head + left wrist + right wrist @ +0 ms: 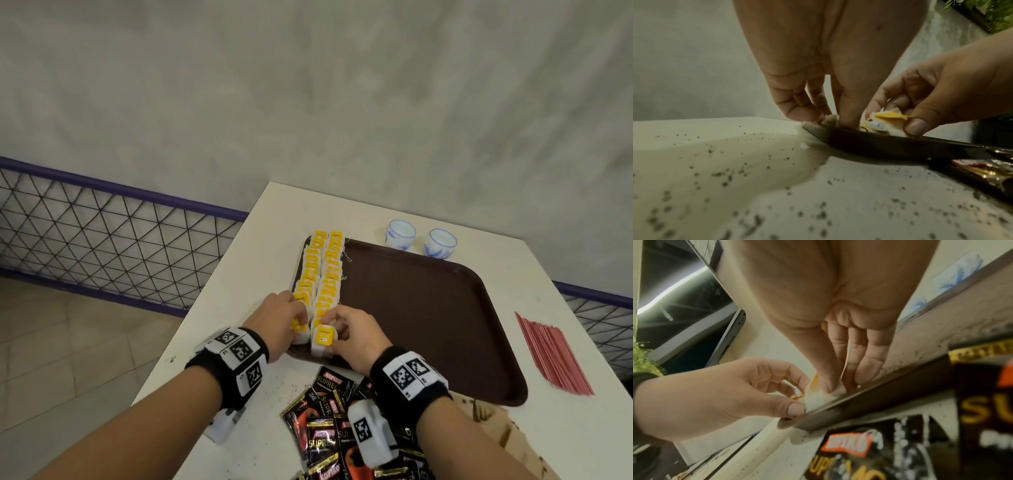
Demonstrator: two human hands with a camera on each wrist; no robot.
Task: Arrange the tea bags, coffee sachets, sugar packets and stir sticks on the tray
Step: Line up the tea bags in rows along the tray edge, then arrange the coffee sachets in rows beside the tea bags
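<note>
A brown tray lies on the white table. Two rows of yellow-tagged tea bags run along its left side. At the near left corner, my left hand pinches the nearest tea bag of the left row, thumb and curled fingers on it. Beside it, my right hand pinches the nearest tea bag of the right row. The left wrist view shows the right thumb on that bag's yellow tag above the tray rim. Black coffee sachets lie loose under my right wrist.
Red stir sticks lie in a bundle on the table right of the tray. Two small white-and-blue cups stand behind the tray's far edge. Brown paper or card lies at the near right. Dark specks dot the tabletop.
</note>
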